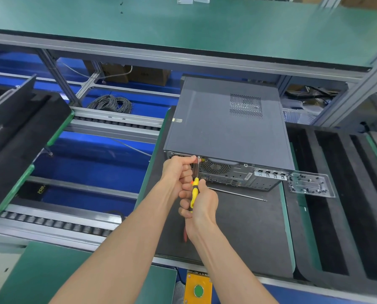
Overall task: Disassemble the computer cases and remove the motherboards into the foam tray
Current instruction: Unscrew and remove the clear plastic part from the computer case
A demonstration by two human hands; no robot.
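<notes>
The computer case [224, 130] is dark grey with a dotted vent grid; the screwdriver [194, 191] handle is yellow and black.

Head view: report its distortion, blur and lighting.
Head view: wide-angle bend curves the shelf edge and frame rails; corners are soft, while the computer case, screwdriver and both hands, left hand and right hand, are sharp; lighting is even, shadows faint, no strong glare.

Green-topped upper shelf [183, 29], aluminium frame post [56, 71], roller conveyor [51, 222], blue floor panels [91, 163], cardboard boxes [148, 76]
</notes>
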